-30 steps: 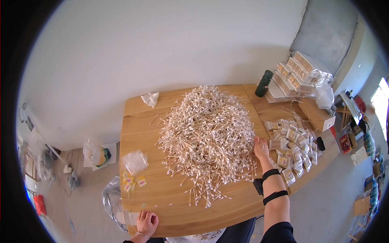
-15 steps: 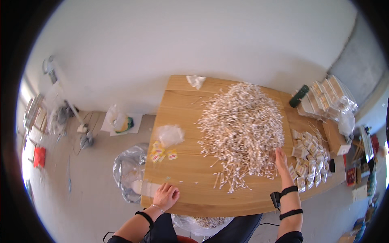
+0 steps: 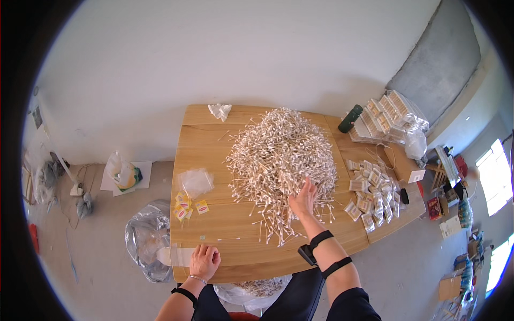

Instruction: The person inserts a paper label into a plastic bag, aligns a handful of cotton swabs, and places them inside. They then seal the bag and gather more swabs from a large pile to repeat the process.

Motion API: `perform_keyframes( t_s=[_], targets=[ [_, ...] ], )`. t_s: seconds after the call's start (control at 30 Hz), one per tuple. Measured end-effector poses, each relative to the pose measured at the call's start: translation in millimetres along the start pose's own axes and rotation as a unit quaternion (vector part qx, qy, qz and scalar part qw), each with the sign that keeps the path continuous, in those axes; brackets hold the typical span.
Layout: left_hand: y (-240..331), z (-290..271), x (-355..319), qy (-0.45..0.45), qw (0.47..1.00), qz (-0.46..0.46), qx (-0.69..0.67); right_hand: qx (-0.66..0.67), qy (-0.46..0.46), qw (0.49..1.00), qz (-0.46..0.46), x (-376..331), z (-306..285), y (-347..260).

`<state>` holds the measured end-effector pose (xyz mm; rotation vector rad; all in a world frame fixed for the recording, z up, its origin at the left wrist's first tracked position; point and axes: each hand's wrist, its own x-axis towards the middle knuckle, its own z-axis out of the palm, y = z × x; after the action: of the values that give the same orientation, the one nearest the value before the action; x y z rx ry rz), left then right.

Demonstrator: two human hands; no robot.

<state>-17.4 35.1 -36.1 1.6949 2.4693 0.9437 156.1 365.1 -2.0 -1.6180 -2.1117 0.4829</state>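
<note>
A large heap of cotton swabs point(image 3: 278, 155) with white tips covers the middle of the wooden table point(image 3: 214, 147). At the heap's front right lies my right hand point(image 3: 303, 201), touching the swabs, its fingers stretched and the thumb apart. My left hand point(image 3: 204, 260) rests near the table's front left edge with curled fingers; whether anything is inside them is hidden. Beside it a whitish translucent strip point(image 3: 181, 257) is fixed at the edge. Farther up on the left are clear plastic bags point(image 3: 195, 182) and small yellow cards point(image 3: 202, 206).
Packed swab packets point(image 3: 375, 195) lie in a pile on the right, near a dark green bottle point(image 3: 350, 119) and stacked clear boxes point(image 3: 383, 120). A crumpled tissue point(image 3: 219, 111) sits at the back. A lined bin point(image 3: 147, 235) stands left; another bag of swabs point(image 3: 257, 289) is below the front edge.
My right hand has moved left from the heap's right edge onto its front part. The view has turned to the right. My left hand stays curled on the table.
</note>
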Motion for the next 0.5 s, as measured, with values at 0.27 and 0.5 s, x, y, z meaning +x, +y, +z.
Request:
perform_keyframes(
  t_s=[0.27, 0.5],
  targets=[
    [2, 2, -1, 0.0, 1.0, 0.003, 0.005, 0.008, 0.101, 0.973, -0.208, -24, 6, -31],
    [3, 2, 1, 0.011, 1.0, 0.01, -0.006, -0.065, -0.028, 0.932, -0.356, -55, 15, -25]
  ],
)
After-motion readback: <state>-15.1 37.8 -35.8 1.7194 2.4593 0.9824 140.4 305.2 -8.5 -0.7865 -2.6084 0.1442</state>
